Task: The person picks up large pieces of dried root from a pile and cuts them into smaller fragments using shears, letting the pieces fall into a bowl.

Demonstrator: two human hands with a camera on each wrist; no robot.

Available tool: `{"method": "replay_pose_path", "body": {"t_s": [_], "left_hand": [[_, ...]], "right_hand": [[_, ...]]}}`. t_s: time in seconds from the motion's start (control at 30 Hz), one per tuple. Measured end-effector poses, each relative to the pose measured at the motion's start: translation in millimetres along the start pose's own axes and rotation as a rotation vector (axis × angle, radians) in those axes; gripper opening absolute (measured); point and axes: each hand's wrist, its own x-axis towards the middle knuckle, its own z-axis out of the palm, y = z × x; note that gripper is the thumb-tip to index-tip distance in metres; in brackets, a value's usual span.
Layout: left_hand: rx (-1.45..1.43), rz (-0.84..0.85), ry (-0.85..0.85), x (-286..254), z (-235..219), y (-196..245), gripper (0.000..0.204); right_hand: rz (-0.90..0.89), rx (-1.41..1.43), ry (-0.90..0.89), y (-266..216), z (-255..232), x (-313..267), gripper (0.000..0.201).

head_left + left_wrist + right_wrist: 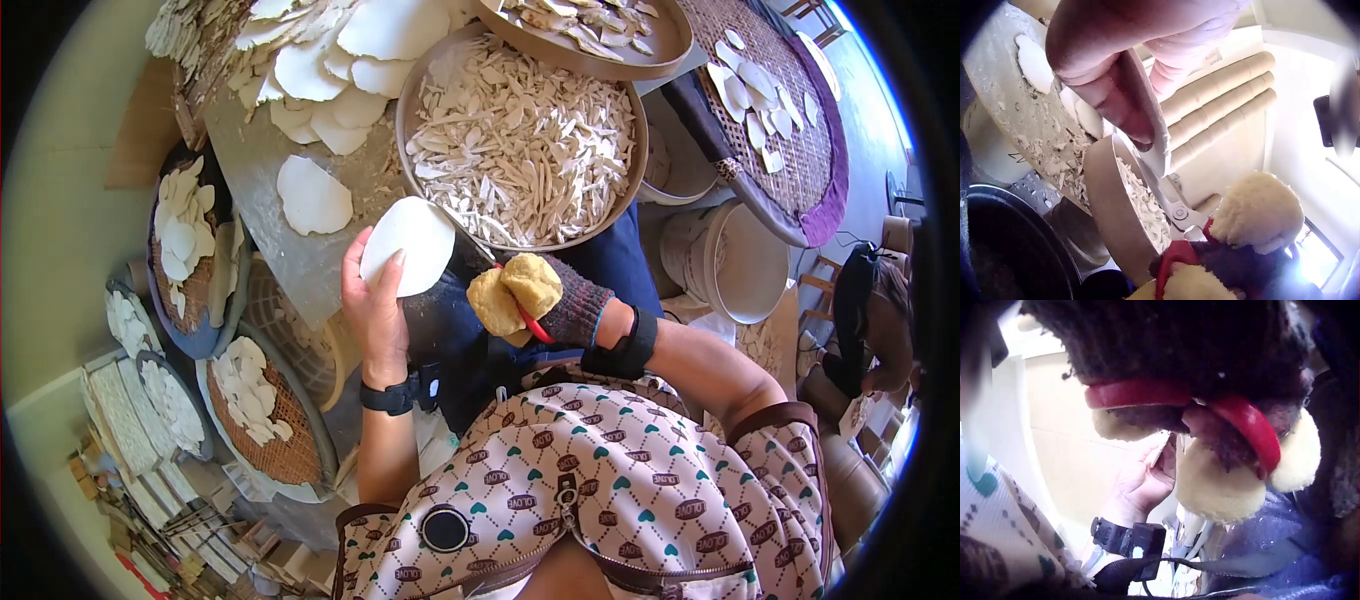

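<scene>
My left hand (375, 300) holds a round white flat disc (408, 245) upright by its edge, fingers curled round it; the same disc (1147, 119) shows edge-on in the left wrist view. My right hand (535, 295), in a dark knit glove with yellow padded fingertips, grips red-handled scissors (530, 322). The scissor blades (1169, 194) meet the disc's edge, above the big round tray of white cut strips (520, 140). In the right wrist view the red scissor handle (1147, 394) loops round my gloved fingers (1222, 475).
A grey board (300, 180) carries a heap of white discs (330, 60). Woven trays with white pieces (260, 400) lie at the left. A second tray (600, 30) overlaps the strip tray. A white bucket (735, 265) and a seated person (870, 330) are at the right.
</scene>
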Motion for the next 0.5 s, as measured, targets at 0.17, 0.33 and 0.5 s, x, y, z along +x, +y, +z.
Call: {"method": "replay_pose_path", "body": {"t_s": [0.17, 0.33, 0.5], "left_hand": [[0.044, -0.088, -0.147, 0, 0, 14, 0.049], [-0.083, -0.105, -0.125, 10, -11, 12, 0.053], [-0.155, 0.013, 0.181, 19, -17, 3, 0.061]], "right_hand": [[-0.047, 0.008, 0.030, 4, -6, 0, 0.022], [0.267, 0.258, 0.027, 18, -10, -7, 0.018], [0.220, 0.073, 0.003, 1, 5, -14, 0.018]]}}
